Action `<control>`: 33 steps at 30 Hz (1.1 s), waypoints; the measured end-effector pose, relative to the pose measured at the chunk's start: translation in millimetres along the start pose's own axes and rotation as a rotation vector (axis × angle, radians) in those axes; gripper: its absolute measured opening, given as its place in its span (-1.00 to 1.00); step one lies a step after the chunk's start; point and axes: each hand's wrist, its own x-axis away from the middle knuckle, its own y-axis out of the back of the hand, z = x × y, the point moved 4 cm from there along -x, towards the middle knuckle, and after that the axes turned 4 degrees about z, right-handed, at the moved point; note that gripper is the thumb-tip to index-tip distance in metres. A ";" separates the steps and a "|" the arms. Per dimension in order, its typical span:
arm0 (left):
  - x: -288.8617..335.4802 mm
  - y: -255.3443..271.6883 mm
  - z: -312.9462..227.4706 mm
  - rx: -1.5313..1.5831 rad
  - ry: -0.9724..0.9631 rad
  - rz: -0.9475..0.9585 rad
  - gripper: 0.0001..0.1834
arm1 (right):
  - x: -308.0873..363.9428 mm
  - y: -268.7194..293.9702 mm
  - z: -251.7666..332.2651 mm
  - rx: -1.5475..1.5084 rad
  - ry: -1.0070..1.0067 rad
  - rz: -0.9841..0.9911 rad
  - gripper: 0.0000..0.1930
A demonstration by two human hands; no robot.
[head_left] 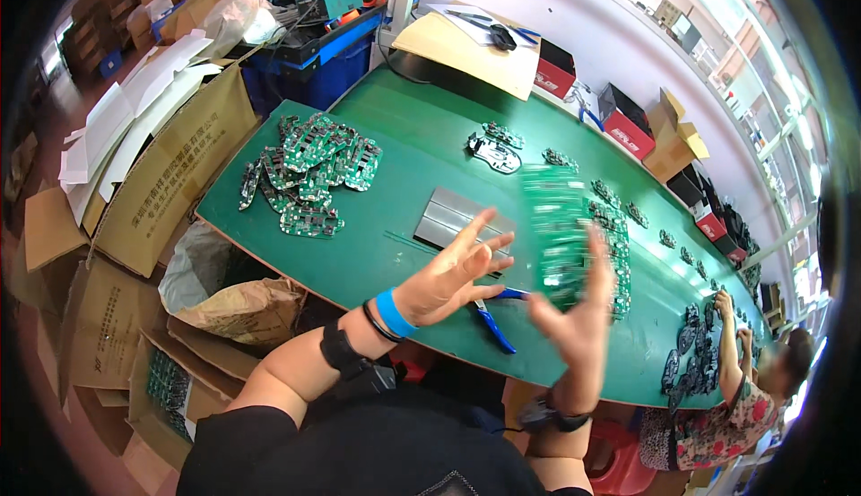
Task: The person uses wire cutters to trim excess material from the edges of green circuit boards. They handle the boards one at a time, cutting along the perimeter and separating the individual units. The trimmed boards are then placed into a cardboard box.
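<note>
My left hand point(457, 272) is raised above the green table with its fingers spread and holds nothing. Below it lie a grey metal block point(448, 218) and pliers with blue handles point(493, 327). My right hand point(581, 317), smeared by motion, has its thumb and fingers around the lower end of a green circuit board panel point(556, 218). The panel is blurred too, so the exact contact is unclear. Just right of it are more circuit boards point(619, 267), partly covered. A mouse-shaped black and white shell point(493, 152) rests beyond the block.
Circuit boards lie heaped point(309, 169) at the table's left. Small board assemblies point(635, 213) run along the far side. Red boxes point(628, 124) line the wall. At the right a person point(731, 397) works by dark parts point(691, 352). Cardboard boxes point(161, 191) stand left.
</note>
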 end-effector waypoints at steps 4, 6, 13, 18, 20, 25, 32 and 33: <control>-2.7 9.1 4.1 0.072 -0.114 -0.141 -0.40 | 22.1 -60.6 20.0 -0.072 0.051 0.247 0.08; 10.8 28.0 -6.7 0.082 -0.130 -0.226 -0.39 | 24.9 -53.8 5.6 -0.124 0.014 0.269 0.09; 50.5 54.4 -42.5 0.331 0.023 -0.251 -0.31 | 69.6 -58.8 -45.1 0.198 0.000 0.446 -0.15; 51.2 66.2 -40.5 0.372 0.022 -0.221 -0.32 | 68.3 -61.8 -44.9 0.015 -0.009 0.314 -0.47; 50.6 65.6 -42.0 0.368 0.042 -0.209 -0.30 | 60.7 -63.4 -57.7 -0.261 -0.163 0.329 -0.58; 45.2 62.0 -43.5 0.317 0.055 -0.129 -0.26 | 30.0 -79.4 -47.7 -1.330 -0.596 0.518 -0.52; 48.2 61.6 -51.2 0.263 0.110 -0.124 -0.27 | -29.8 -86.4 -14.7 -1.057 -0.170 0.600 -0.49; 47.9 60.6 -49.6 0.286 0.111 -0.112 -0.27 | -31.6 -89.1 -19.3 -0.881 -0.056 0.520 -0.48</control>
